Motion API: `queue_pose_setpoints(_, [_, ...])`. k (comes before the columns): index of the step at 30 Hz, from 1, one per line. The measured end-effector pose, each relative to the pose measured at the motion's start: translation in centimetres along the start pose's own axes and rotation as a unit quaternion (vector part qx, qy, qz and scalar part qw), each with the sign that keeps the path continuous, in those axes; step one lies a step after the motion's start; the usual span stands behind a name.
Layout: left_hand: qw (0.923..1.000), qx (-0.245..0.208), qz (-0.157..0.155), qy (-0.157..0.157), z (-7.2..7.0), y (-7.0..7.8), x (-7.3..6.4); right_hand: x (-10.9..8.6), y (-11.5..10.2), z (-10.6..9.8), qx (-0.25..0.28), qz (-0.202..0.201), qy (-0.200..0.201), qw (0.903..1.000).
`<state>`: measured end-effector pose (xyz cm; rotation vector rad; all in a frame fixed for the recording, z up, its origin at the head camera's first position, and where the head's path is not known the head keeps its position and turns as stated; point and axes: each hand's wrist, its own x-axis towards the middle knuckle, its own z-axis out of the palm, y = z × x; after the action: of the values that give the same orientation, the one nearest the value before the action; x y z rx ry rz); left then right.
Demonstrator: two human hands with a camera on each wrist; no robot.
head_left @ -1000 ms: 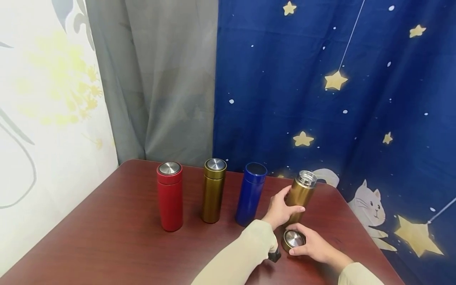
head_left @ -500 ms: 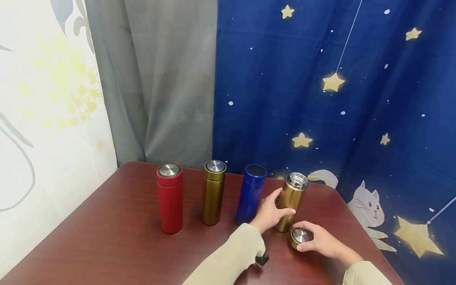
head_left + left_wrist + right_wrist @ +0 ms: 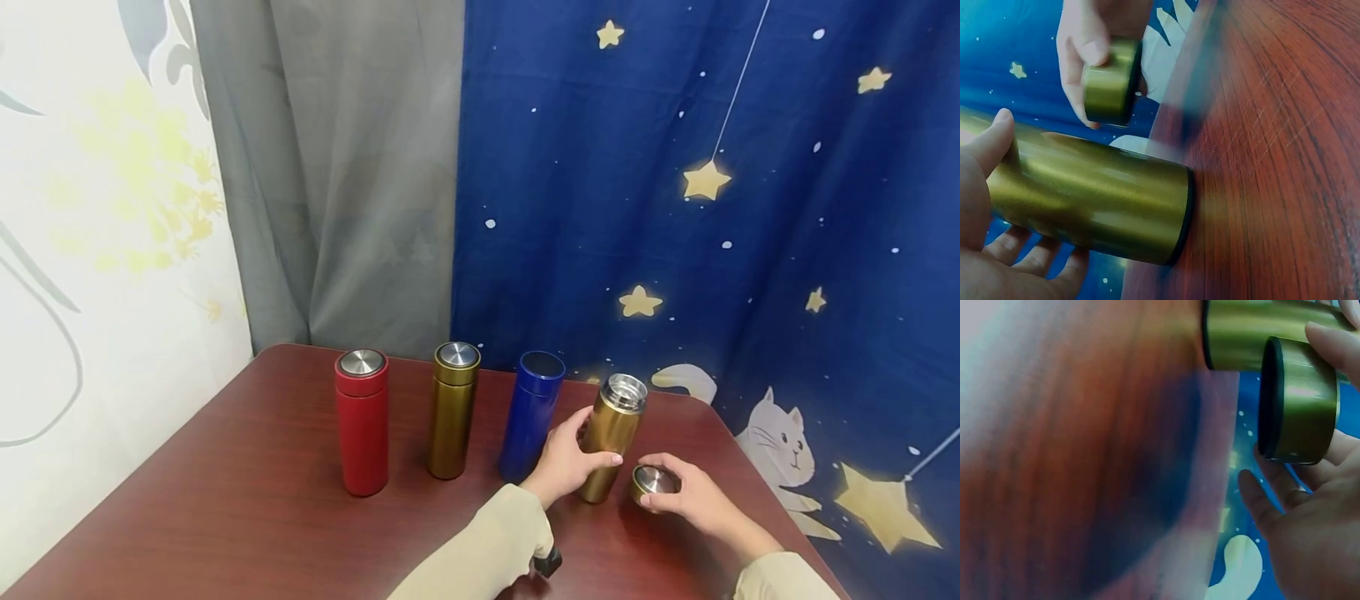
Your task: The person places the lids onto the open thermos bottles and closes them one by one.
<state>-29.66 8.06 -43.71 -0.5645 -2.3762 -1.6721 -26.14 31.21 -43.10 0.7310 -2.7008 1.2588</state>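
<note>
In the head view my left hand [image 3: 562, 458] grips a gold thermos bottle [image 3: 612, 429] round its body. This bottle has no lid on, and its steel mouth faces up. Its base [image 3: 1182, 215] is at or just above the table; I cannot tell if they touch. To the right, my right hand [image 3: 697, 500] holds the gold lid [image 3: 656, 481] between thumb and fingers, steel disc up. The right wrist view shows this lid [image 3: 1307, 403] apart from the bottle, its dark underside toward the table.
A blue bottle [image 3: 531, 417] stands close by my left hand. Farther left stand another gold bottle [image 3: 450, 425] and a red bottle [image 3: 363, 433], both with lids on. The reddish-brown table [image 3: 247, 500] ends at a back edge before the curtains [image 3: 585, 167].
My left hand has brought the open gold bottle leftward and lower. My right hand has carried the lid to the right and farther back, widening the gap between them.
</note>
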Motion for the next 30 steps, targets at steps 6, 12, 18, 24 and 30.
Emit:
queue_pose_setpoints(6, [0.9995,0.032,-0.004,0.002,-0.2,0.2,-0.4,0.6,-0.9,-1.0,-0.061,-0.027,0.096,0.9931])
queue_pose_setpoints(12, [0.9994,0.035,0.002,0.004,-0.3,0.4,-0.9,1.0,-2.0,-1.5,-0.080,-0.033,0.166,0.9823])
queue_pose_setpoints(18, [0.9995,0.026,0.017,-0.012,-0.3,0.1,-0.8,1.7,-3.5,-2.2,-0.079,-0.035,0.211,0.9737])
queue_pose_setpoints(24, [0.9990,0.031,0.025,-0.022,-0.4,-0.1,-0.7,2.7,-5.0,-2.6,-0.049,-0.080,0.241,0.9660])
queue_pose_setpoints(30, [0.9987,0.031,0.023,-0.031,-0.5,-0.1,-0.7,3.6,-6.0,-2.3,-0.007,-0.107,0.291,0.9508])
